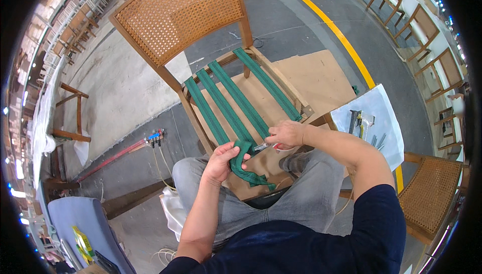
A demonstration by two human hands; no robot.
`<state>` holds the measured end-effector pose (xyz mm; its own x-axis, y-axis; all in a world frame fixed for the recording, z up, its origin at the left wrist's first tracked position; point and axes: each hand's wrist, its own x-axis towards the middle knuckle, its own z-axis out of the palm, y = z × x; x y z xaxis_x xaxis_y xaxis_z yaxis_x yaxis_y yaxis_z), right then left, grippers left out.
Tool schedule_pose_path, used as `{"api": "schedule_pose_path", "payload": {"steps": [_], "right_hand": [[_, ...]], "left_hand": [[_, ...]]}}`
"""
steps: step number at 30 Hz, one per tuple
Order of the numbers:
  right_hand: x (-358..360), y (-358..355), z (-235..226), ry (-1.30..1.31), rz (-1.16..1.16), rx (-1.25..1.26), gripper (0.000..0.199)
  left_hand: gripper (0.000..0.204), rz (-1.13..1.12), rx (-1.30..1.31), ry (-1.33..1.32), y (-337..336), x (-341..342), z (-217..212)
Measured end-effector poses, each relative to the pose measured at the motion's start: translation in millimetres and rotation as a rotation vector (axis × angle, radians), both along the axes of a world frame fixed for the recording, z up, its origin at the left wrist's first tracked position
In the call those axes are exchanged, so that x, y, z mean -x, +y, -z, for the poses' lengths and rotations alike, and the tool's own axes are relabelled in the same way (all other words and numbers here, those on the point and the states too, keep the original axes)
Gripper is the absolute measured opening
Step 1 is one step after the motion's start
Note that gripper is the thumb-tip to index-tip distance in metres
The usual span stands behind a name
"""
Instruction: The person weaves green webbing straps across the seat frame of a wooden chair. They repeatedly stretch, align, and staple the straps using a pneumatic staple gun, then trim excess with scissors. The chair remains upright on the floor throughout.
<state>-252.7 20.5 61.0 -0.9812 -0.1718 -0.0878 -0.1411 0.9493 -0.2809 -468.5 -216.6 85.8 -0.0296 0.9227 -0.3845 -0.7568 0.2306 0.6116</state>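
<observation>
A wooden chair frame (199,126) with a woven cane back (181,15) stands in front of me, its seat opening crossed by several green webbing straps (236,98). My left hand (221,162) is closed on the loose end of a green webbing strap (241,169), which curls down below the front rail. From the right, my right hand (287,134) grips a pair of scissors (260,147) with red-and-white handles. The blades point left and meet the strap beside my left fingers. Whether they are cutting into it cannot be made out.
A white-covered surface (394,123) at right holds a staple gun (354,121) and grey staple strips (380,141). Cardboard (321,75) lies under the chair. A red hose (115,153) with air fittings (155,136) is at left; a cane chair (433,193) stands lower right.
</observation>
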Motion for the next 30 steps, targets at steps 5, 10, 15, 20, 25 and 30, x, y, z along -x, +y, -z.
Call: {"api": "schedule_pose_path", "payload": {"steps": [5, 10, 15, 20, 25, 30], "right_hand": [[-48.1, -15.2, -9.3, 0.210, 0.268, 0.232, 0.029], [-161.4, -28.7, -35.2, 0.480, 1.450, 0.265, 0.048], [-303.9, -43.2, -18.6, 0.595, 2.123, -0.233, 0.063], [-372.3, -55.7, 8.3, 0.182, 2.340, -0.109, 0.051], [-396.0, -62.4, 16.4, 0.154, 2.326, -0.154, 0.049], [-343.8, -60.4, 0.2, 0.432, 2.024, -0.532, 0.040]], "left_hand": [[0.023, -0.030, -0.051, 0.033, 17.3, -11.2, -20.3], [0.026, 0.250, 0.261, 0.572, 58.1, -57.2, 7.1], [0.027, 0.408, 0.107, 1.383, 76.8, -90.5, 59.7], [0.027, 0.316, 0.060, 1.664, 54.9, -94.8, 67.6], [0.029, 0.415, 0.104, 1.609, 17.8, -93.7, 53.0], [0.023, 0.387, 0.244, 1.443, -40.0, -75.7, 39.5]]}}
